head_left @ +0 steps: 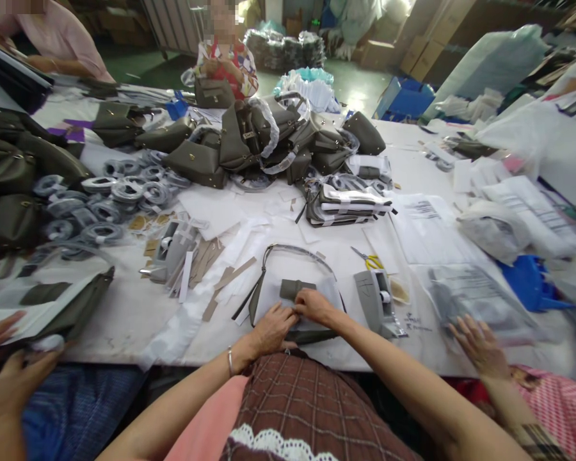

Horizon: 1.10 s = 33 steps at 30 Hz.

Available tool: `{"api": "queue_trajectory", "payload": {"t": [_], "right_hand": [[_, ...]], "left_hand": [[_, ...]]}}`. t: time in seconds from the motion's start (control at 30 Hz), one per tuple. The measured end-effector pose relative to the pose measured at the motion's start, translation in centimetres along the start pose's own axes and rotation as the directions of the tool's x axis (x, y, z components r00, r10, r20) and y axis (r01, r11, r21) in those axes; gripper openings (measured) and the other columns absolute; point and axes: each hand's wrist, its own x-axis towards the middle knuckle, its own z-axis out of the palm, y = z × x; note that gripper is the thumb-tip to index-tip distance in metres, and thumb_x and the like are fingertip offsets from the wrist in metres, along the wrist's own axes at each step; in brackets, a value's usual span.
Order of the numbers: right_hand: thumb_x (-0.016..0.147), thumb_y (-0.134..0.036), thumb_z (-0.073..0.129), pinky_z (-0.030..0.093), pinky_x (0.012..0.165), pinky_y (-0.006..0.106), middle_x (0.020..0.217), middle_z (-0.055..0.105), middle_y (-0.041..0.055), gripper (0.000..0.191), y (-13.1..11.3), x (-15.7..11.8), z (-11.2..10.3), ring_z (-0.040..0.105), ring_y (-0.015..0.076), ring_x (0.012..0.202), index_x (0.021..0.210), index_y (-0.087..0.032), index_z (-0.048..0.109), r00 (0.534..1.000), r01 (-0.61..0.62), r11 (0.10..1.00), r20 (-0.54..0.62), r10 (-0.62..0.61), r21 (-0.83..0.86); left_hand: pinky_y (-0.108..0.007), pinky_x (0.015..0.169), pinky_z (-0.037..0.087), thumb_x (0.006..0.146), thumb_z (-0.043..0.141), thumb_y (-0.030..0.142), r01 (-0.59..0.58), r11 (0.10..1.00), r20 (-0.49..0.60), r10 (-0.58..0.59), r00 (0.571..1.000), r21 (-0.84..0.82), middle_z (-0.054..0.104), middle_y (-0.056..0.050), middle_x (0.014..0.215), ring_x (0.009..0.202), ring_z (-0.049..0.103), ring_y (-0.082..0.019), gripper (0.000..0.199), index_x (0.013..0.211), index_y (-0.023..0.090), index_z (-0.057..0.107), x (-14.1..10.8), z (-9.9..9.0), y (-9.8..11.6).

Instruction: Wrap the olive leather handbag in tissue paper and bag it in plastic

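Note:
An olive handbag (pixel 256 299) lies at the table's front edge before me, its wrapped strap (pixel 302 248) arched away from me. White wrapping (pixel 269 289) covers much of its face, leaving an olive flap (pixel 294 285) showing. Both of my hands are on the bag. My left hand (pixel 274 328) grips its near part with the fingers bent together. Just to the right, my right hand (pixel 315 306) has its fingers curled at the lower edge of the flap. Whatever lies directly beneath the fingertips is hidden.
A grey tape dispenser (pixel 374 301) and yellow-handled scissors (pixel 372 260) stand to the right. Stacked wrapped bags (pixel 350 208) and piled olive handbags (pixel 244 137) lie beyond. Co-workers' hands (pixel 482 346) work on both sides. Another dispenser (pixel 175 246) and paper strips are left.

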Motion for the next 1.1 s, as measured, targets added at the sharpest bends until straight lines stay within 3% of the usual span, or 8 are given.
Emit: {"api": "queue_trajectory", "payload": {"t": [0.1,0.27,0.43,0.57,0.63,0.77,0.87,1.1], "right_hand": [[0.075,-0.048,0.073,0.045,0.072,0.029,0.095,0.069,0.0041,0.033,0.7,-2.0,-2.2,0.063,0.0202,0.086,0.096,-0.022,0.07,0.999,-0.027,1.0,0.026,0.027,0.015],[0.057,-0.062,0.082,0.04,0.097,0.048,0.107,0.065,0.0118,0.069,1.2,-4.6,-2.7,0.057,0.0322,0.107,0.107,-0.018,0.065,0.983,0.16,0.95,-0.048,-0.179,-0.268],[0.072,-0.045,0.077,0.043,0.092,0.047,0.112,0.063,0.014,0.056,1.7,-3.3,-1.2,0.055,0.0319,0.107,0.116,-0.016,0.058,0.968,0.084,0.936,-0.194,-0.157,-0.341],[0.084,-0.022,0.063,0.032,0.107,0.056,0.128,0.059,0.0134,0.05,3.8,-2.3,0.7,0.048,0.0328,0.123,0.133,-0.021,0.053,0.93,0.126,0.92,-0.279,-0.24,-0.37],[0.087,-0.01,0.052,0.029,0.11,0.057,0.131,0.059,0.0117,0.049,4.9,-2.2,2.0,0.046,0.0316,0.127,0.134,-0.024,0.054,0.915,0.132,0.913,-0.306,-0.261,-0.385],[0.087,-0.002,0.041,0.028,0.112,0.059,0.138,0.056,0.0085,0.058,6.2,-2.7,4.2,0.042,0.0303,0.133,0.138,-0.027,0.052,0.886,0.128,0.9,-0.36,-0.292,-0.416],[0.086,0.0,0.039,0.023,0.113,0.063,0.145,0.049,0.0056,0.066,6.6,-3.1,5.0,0.033,0.0324,0.139,0.145,-0.03,0.044,0.869,0.129,0.879,-0.375,-0.323,-0.458],[0.087,-0.007,0.045,0.015,0.115,0.066,0.153,0.039,0.0065,0.069,6.3,-3.6,5.3,0.022,0.0347,0.145,0.152,-0.028,0.031,0.878,0.122,0.886,-0.368,-0.306,-0.448]], "left_hand": [[-0.049,0.111,0.031,0.076,0.074,0.051,0.006,0.997,0.011,-0.007,1.0,0.073,0.057,-0.015,0.127,0.121,0.052,-0.03,0.076,0.136,0.017,0.042,0.1,-0.7,0.6],[-0.054,0.113,0.026,0.078,0.072,0.049,0.185,0.968,-0.114,-0.167,0.979,0.171,0.048,-0.021,0.14,0.133,0.042,-0.036,0.083,0.143,0.015,0.033,1.3,-0.8,0.5],[-0.05,0.103,0.04,0.08,0.07,0.035,0.307,0.928,-0.166,-0.275,0.947,0.21,0.055,-0.024,0.128,0.12,0.053,-0.036,0.068,0.135,0.006,0.042,4.1,-0.5,-0.3],[-0.041,0.082,0.052,0.09,0.048,0.015,0.287,0.93,-0.163,-0.254,0.953,0.228,0.063,-0.018,0.104,0.097,0.062,-0.028,0.024,0.111,0.007,0.057,5.8,0.4,-1.1],[-0.038,0.076,0.053,0.09,0.039,0.006,0.265,0.928,-0.152,-0.232,0.961,0.262,0.064,-0.018,0.099,0.094,0.063,-0.026,0.027,0.107,0.006,0.059,6.0,1.0,-1.4],[-0.047,0.094,0.049,0.091,0.036,0.006,0.22,0.92,-0.178,-0.17,0.969,0.323,0.061,-0.021,0.118,0.11,0.059,-0.028,0.038,0.124,0.006,0.055,4.8,1.2,-1.6],[-0.062,0.112,0.028,0.092,0.038,0.008,0.204,0.917,-0.193,-0.144,0.971,0.342,0.055,-0.018,0.135,0.128,0.048,-0.032,0.047,0.136,0.016,0.051,2.5,0.4,-2.2],[-0.067,0.111,0.025,0.085,0.038,-0.002,0.285,0.904,-0.238,-0.215,0.947,0.32,0.04,-0.009,0.152,0.143,0.03,-0.034,0.074,0.149,0.035,0.036,-1.4,1.7,-4.1]]}}
